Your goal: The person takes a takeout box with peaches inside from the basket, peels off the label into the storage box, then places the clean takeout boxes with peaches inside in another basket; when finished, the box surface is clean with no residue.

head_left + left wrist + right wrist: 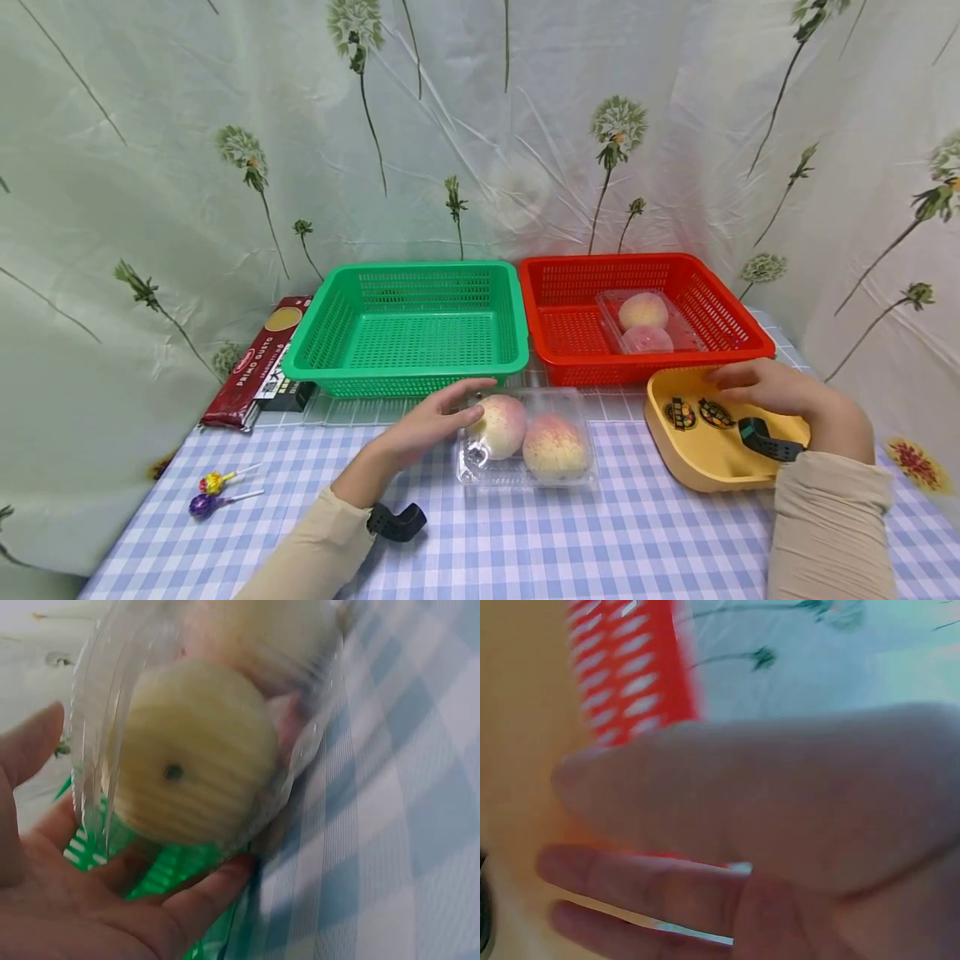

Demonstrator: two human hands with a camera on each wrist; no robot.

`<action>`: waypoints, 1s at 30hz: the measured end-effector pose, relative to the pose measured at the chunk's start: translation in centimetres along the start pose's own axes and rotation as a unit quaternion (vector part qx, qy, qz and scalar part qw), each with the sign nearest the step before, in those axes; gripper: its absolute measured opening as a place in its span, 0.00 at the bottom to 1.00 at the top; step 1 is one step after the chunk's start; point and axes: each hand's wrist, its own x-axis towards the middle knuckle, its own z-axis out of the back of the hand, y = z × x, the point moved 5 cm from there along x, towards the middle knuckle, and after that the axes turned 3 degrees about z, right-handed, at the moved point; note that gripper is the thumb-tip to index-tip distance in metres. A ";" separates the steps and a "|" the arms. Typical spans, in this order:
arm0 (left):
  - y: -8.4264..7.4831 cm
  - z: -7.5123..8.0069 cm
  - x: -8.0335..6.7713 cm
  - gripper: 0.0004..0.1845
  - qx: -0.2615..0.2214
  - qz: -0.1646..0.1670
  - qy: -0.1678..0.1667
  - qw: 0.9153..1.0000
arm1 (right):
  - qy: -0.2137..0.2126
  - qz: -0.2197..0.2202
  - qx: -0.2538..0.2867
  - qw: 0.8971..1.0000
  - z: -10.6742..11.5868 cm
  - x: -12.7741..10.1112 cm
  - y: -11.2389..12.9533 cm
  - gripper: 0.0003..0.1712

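Observation:
A clear plastic box (528, 481) with two peaches (557, 450) lies on the checked cloth in front of the baskets. My left hand (429, 423) is at the box's left end, thumb and fingers spread around its corner. In the left wrist view, the thumb stands apart from the plastic while the fingertips (238, 868) reach the lower edge near one peach (191, 754). Over a yellow tray (720, 458) at the right is my right hand (795, 396), its fingers loosely extended inside the rim. Two dark badges (680, 414) lie in the tray.
Behind stand a green basket (420, 371) and a red basket (558, 329), the red one containing another clear box of two peaches (643, 311). A dark red spaghetti pack (258, 362) leans at the left. Two lollipops (213, 482) lie on the cloth at front left.

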 end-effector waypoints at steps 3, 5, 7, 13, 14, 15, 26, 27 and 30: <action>-0.2 -0.2 0.1 0.31 -0.017 0.010 -0.017 1.000 | -0.007 -0.022 0.040 0.999 0.9 -0.1 0.8 0.20; -0.2 -0.3 0.1 0.31 -0.027 0.022 -0.030 0.999 | -0.028 -0.038 0.071 0.996 1.6 -0.1 1.4 0.19; -0.2 -0.5 0.1 0.32 -0.034 0.035 -0.037 0.998 | -0.069 -0.049 0.093 0.992 2.4 -0.1 1.7 0.19; -0.1 -1.1 0.2 0.34 -0.048 0.070 -0.018 0.996 | -0.232 -0.090 0.073 0.966 4.0 -0.3 1.3 0.26; -0.1 -1.2 0.2 0.33 -0.049 0.074 -0.011 0.996 | -0.253 -0.096 0.075 0.960 4.0 -0.3 1.1 0.26; 0.0 -1.3 0.2 0.32 -0.054 0.076 -0.004 0.996 | -0.271 -0.104 0.078 0.954 4.0 -0.3 0.8 0.27; 0.5 -2.9 0.2 0.28 -0.139 0.095 0.035 0.985 | -0.244 -0.126 0.071 0.959 2.2 0.3 -1.9 0.44; 0.4 -3.0 0.2 0.28 -0.139 0.095 0.030 0.985 | -0.235 -0.129 0.074 0.961 2.1 0.4 -2.1 0.46; 0.0 -3.2 0.2 0.27 -0.139 0.099 0.015 0.985 | -0.216 -0.124 0.076 0.965 1.8 0.5 -2.4 0.48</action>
